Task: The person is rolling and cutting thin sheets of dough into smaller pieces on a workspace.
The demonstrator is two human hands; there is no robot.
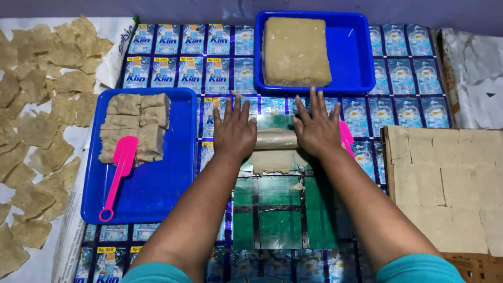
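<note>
Pressing down flat with both palms on a rolling pin point(276, 139), left hand point(234, 131) on its left end and right hand point(316, 127) on its right end, fingers spread and pointing away from the body, neither grip clamped around anything, both lying open. Rolling pin lying crosswise over a thin sheet of tan dough point(272, 161), the sheet showing just below the pin, toward the body. Dough resting on a green plastic mat point(280, 209) with dark grid lines, itself spread over a surface point(408, 99) covered in blue printed sachet sheets. Small scrap of dough point(298, 186) lying loose on the mat. Showing beside the right hand, partly hidden, a pink scraper point(346, 137). Sitting beyond the hands, a blue tray point(356, 52) carrying a large square slab of dough point(296, 51). Standing to the left, a second blue tray point(157, 188) holding cut dough blocks point(137, 123) stacked at its far end, with a pink spatula point(120, 173) leaning on them, handle toward the body. Lying further left on white sheeting, many thin ragged dough pieces point(36, 131) spread out flat. Lying at right, a board of pale flat squares point(445, 178) set edge to edge. Showing at the bottom, teal sleeves point(419, 270).
</note>
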